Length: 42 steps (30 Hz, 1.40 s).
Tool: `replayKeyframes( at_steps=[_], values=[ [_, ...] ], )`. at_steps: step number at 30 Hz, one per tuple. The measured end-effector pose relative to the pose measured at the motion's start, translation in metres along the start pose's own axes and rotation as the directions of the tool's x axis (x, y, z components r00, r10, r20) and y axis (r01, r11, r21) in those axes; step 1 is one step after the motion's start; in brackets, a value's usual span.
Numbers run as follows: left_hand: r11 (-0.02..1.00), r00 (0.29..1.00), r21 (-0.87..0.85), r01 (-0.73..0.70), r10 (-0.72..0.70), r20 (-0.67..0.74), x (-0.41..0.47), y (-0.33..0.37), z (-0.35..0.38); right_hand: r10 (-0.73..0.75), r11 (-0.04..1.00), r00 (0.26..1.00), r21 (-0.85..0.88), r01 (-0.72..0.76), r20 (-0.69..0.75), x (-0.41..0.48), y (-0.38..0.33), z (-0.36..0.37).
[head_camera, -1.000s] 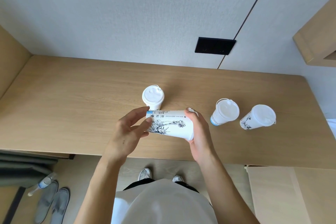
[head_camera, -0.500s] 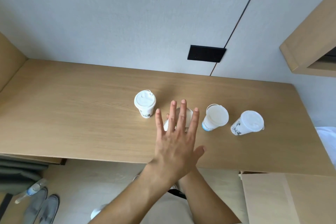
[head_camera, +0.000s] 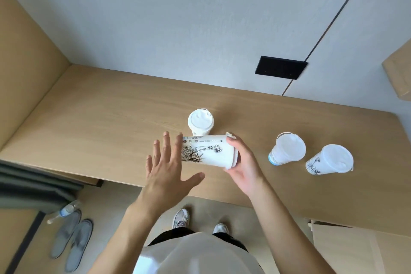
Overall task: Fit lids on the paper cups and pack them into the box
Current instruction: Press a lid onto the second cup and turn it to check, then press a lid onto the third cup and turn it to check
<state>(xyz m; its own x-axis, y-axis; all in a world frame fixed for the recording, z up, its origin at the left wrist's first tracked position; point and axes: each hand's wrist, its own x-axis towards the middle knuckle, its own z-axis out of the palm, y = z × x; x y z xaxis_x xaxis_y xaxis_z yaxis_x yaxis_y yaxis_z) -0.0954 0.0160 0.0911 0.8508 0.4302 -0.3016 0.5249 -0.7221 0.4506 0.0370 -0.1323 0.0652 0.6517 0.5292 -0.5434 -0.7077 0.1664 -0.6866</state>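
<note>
White top, dk shorts, sneakers [head_camera: 180, 218].

held paper cup [head_camera: 209, 151]: white, black line drawing, blue base band | lids [head_camera: 200, 119]: white | desk [head_camera: 100, 122]: pale oak grain | wall panel [head_camera: 280, 67]: black | slippers [head_camera: 71, 242]: grey | wall [head_camera: 178, 18]: pale grey

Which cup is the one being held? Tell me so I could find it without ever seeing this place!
Look at the long wooden desk under the grey wall. Near its front edge, the right hand grips a white paper cup by its lidded end. It is the only cup lying sideways in the air; the other three stand on the desk.
</note>
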Motion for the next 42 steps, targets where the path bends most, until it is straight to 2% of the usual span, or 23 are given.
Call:
replayKeyframes(
  at_steps=[2,4,6,8,10,13,16,21,25,31,36,42],
  values=[
    [0.999,0.999,0.026,0.043,-0.043,0.001,0.006,-0.020,-0.002,-0.116,0.938,0.993,-0.328,0.110,0.002,0.008,-0.005,0.030],
    [0.996,0.997,0.047,0.080,-0.079,-0.011,0.016,-0.037,-0.007,-0.200,0.789,0.977,-0.578,0.207,0.077,0.019,-0.004,0.066],
    [0.990,0.992,0.067,0.127,-0.125,-0.022,0.033,-0.051,-0.012,-0.238,0.607,0.954,-0.739,0.291,0.180,0.035,-0.002,0.098],
    [0.980,0.986,0.108,0.165,-0.165,-0.013,0.055,-0.065,-0.018,-0.282,0.433,0.924,-0.826,0.362,0.257,0.057,0.002,0.123],
    [0.970,0.980,0.147,0.193,-0.198,0.019,0.079,-0.082,-0.021,-0.298,0.301,0.907,-0.873,0.384,0.297,0.082,0.009,0.146],
    [0.958,0.968,0.201,0.206,-0.230,0.105,0.114,-0.106,-0.017,-0.263,0.160,0.924,-0.932,0.327,0.279,0.120,0.024,0.162],
    [0.948,0.947,0.264,0.178,-0.238,0.217,0.144,-0.125,-0.006,-0.259,0.069,0.941,-0.968,0.241,0.216,0.153,0.044,0.166],
    [0.939,0.924,0.319,0.131,-0.232,0.305,0.178,-0.144,0.015,-0.270,0.029,0.953,-0.988,0.153,0.140,0.189,0.066,0.160],
    [0.943,0.926,0.309,0.126,-0.224,0.306,0.190,-0.152,0.024,-0.286,0.045,0.950,-0.988,0.146,0.127,0.200,0.075,0.161],
    [0.949,0.930,0.295,0.115,-0.207,0.304,0.192,-0.160,0.021,-0.300,-0.017,0.947,-0.993,0.115,0.115,0.203,0.081,0.164],
    [0.953,0.958,0.281,0.113,-0.180,0.226,0.188,-0.162,0.005,-0.249,-0.049,0.966,-0.997,0.055,0.066,0.198,0.070,0.167],
    [0.945,0.990,0.317,0.082,-0.113,0.083,0.168,-0.138,-0.037,-0.265,0.012,0.957,-0.992,0.127,0.119,0.165,0.031,0.155]
  ],
)
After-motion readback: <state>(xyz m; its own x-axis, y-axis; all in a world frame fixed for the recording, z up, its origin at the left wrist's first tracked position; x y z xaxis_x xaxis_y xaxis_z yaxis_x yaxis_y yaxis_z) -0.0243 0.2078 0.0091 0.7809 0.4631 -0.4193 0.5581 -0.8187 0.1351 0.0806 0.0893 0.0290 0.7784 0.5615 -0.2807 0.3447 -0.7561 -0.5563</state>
